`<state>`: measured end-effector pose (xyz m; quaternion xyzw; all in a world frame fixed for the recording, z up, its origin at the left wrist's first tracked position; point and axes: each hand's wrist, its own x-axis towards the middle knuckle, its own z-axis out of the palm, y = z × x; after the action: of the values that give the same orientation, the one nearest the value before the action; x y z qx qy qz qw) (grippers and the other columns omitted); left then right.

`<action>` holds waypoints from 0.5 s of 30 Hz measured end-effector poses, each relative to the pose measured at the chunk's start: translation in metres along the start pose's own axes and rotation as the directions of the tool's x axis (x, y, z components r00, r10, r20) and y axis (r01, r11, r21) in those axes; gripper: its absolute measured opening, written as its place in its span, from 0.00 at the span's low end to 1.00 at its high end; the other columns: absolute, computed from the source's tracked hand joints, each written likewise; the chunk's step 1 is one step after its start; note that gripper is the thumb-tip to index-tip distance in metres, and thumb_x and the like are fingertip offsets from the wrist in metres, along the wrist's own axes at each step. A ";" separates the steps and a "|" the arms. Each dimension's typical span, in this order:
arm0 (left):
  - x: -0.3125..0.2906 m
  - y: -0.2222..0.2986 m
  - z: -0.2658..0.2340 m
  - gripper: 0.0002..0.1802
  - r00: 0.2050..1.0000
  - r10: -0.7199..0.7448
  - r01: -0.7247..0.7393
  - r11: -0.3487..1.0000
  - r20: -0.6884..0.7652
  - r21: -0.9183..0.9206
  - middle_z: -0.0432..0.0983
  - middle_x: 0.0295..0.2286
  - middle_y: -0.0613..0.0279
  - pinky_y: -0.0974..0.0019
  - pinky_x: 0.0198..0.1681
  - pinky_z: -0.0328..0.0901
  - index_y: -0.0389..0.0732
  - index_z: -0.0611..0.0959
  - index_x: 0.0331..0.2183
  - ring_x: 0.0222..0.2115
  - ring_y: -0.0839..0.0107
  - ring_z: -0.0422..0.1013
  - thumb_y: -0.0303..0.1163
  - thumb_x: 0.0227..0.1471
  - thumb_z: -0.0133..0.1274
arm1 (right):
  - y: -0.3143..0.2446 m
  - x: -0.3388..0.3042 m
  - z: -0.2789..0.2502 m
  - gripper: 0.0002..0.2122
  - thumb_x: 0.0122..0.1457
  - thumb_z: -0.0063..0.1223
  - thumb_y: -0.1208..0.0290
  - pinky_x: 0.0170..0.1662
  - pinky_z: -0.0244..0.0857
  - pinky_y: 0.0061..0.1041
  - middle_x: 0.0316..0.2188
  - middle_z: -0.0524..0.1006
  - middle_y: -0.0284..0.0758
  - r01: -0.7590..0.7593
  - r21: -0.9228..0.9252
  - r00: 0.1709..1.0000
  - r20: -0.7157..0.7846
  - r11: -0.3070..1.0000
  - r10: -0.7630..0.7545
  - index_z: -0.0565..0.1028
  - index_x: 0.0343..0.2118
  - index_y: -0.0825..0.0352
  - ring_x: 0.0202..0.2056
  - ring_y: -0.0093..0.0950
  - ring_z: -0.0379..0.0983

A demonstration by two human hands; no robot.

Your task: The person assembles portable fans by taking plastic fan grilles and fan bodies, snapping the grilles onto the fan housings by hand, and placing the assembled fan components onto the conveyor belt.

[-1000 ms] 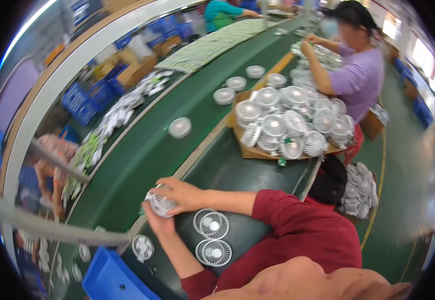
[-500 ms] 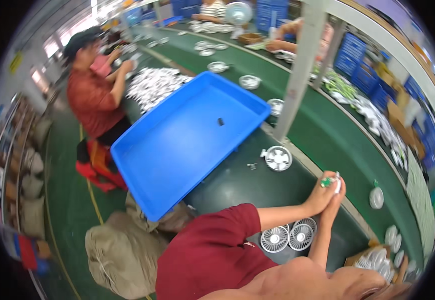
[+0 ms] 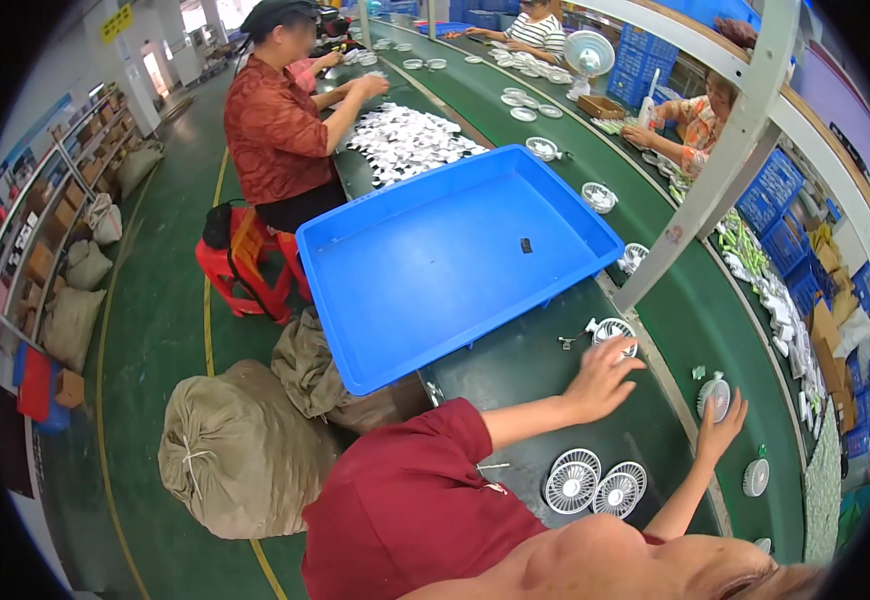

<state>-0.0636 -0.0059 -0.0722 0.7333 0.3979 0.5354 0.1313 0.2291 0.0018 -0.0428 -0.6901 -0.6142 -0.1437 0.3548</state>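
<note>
My left hand [image 3: 603, 382] reaches over the dark green worktop with its fingers spread, just beside a round white fan housing [image 3: 615, 337] with small loose wires next to it. Nothing shows in that hand. Over the conveyor belt, my right hand [image 3: 721, 428] has its thumb and fingers around a round white fan head [image 3: 714, 398]. A small green piece [image 3: 698, 372] sits at the fan head's upper edge. Between my forearms, white slotted fan grilles [image 3: 572, 483] lie on the worktop, partly overlapping.
A large blue tray [image 3: 395, 350] with a small black piece [image 3: 526, 245] inside stands ahead. A pale post [image 3: 690, 225] rises beside the green belt [image 3: 675, 290], which carries more fan parts [image 3: 756, 477]. Stuffed sacks [image 3: 245, 450] stand at left. Co-workers [image 3: 280, 130] work further off.
My hands were together around a white part with a green piece. Now they are apart: the left has moved toward the fan housing, the right out over the belt. The view has shifted.
</note>
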 end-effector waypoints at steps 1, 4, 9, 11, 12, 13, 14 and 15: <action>-0.005 -0.005 -0.012 0.20 0.999 0.004 0.001 0.992 -0.041 0.130 0.55 0.56 0.50 0.44 0.58 0.47 0.45 0.73 0.44 0.58 0.47 0.50 0.31 0.46 0.54 | 0.006 -0.016 -0.004 0.25 0.55 0.56 0.67 0.60 0.50 0.41 0.58 0.59 0.53 0.016 0.069 1.000 0.025 0.997 -0.017 0.66 0.55 0.69 0.59 0.47 0.56; -0.020 -0.035 -0.027 0.22 0.980 -0.188 0.197 0.948 -0.060 0.251 0.52 0.58 0.51 0.40 0.58 0.44 0.47 0.73 0.48 0.60 0.47 0.46 0.33 0.49 0.54 | -0.072 -0.079 -0.047 0.26 0.51 0.58 0.70 0.63 0.45 0.39 0.60 0.58 0.50 0.039 0.283 0.916 0.373 0.958 -0.147 0.66 0.55 0.66 0.61 0.47 0.51; -0.013 -0.028 -0.028 0.24 0.965 -0.223 0.170 0.934 0.140 0.316 0.49 0.59 0.51 0.40 0.59 0.44 0.49 0.74 0.48 0.61 0.47 0.45 0.32 0.46 0.58 | -0.126 -0.153 -0.067 0.24 0.46 0.60 0.65 0.60 0.49 0.42 0.57 0.63 0.44 0.221 0.175 0.806 0.521 0.959 -0.281 0.72 0.48 0.64 0.58 0.43 0.58; -0.015 -0.035 -0.024 0.22 0.968 -0.219 0.173 0.935 0.120 0.309 0.50 0.59 0.52 0.40 0.59 0.44 0.48 0.75 0.46 0.61 0.48 0.46 0.31 0.45 0.58 | -0.124 -0.158 -0.062 0.17 0.49 0.58 0.66 0.57 0.52 0.41 0.52 0.69 0.42 0.228 0.142 0.851 0.452 0.963 -0.268 0.75 0.43 0.65 0.53 0.41 0.63; -0.014 -0.034 -0.024 0.21 0.964 -0.225 0.173 0.934 0.141 0.312 0.51 0.59 0.53 0.40 0.59 0.44 0.48 0.75 0.45 0.61 0.48 0.46 0.31 0.45 0.58 | -0.120 -0.156 -0.059 0.16 0.49 0.57 0.66 0.56 0.53 0.40 0.52 0.69 0.42 0.183 0.150 0.862 0.451 0.972 -0.232 0.75 0.42 0.65 0.53 0.41 0.64; -0.013 -0.033 -0.023 0.20 0.960 -0.226 0.167 0.935 0.165 0.312 0.51 0.59 0.53 0.40 0.60 0.44 0.48 0.76 0.43 0.61 0.49 0.46 0.31 0.45 0.58 | -0.116 -0.154 -0.057 0.16 0.50 0.57 0.66 0.56 0.54 0.39 0.51 0.70 0.42 0.134 0.154 0.874 0.448 0.979 -0.190 0.75 0.42 0.65 0.53 0.40 0.64; -0.013 -0.033 -0.022 0.18 0.967 -0.209 0.158 0.940 0.148 0.301 0.53 0.58 0.53 0.41 0.59 0.44 0.48 0.77 0.42 0.60 0.49 0.47 0.31 0.45 0.58 | -0.115 -0.149 -0.054 0.14 0.51 0.56 0.68 0.54 0.57 0.38 0.50 0.71 0.43 0.132 0.163 0.888 0.419 0.978 -0.190 0.75 0.41 0.66 0.52 0.40 0.65; -0.015 -0.037 -0.022 0.17 0.973 -0.190 0.144 0.942 0.130 0.304 0.55 0.58 0.53 0.41 0.59 0.44 0.47 0.77 0.41 0.60 0.50 0.48 0.31 0.45 0.58 | -0.109 -0.145 -0.049 0.14 0.51 0.56 0.68 0.54 0.58 0.38 0.50 0.71 0.43 0.104 0.231 0.908 0.376 0.967 -0.187 0.75 0.41 0.67 0.51 0.41 0.65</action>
<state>-0.1012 0.0019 -0.0966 0.7480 0.5221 0.3981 0.0974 0.1072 -0.1398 -0.0663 -0.6165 -0.7345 0.0362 0.2813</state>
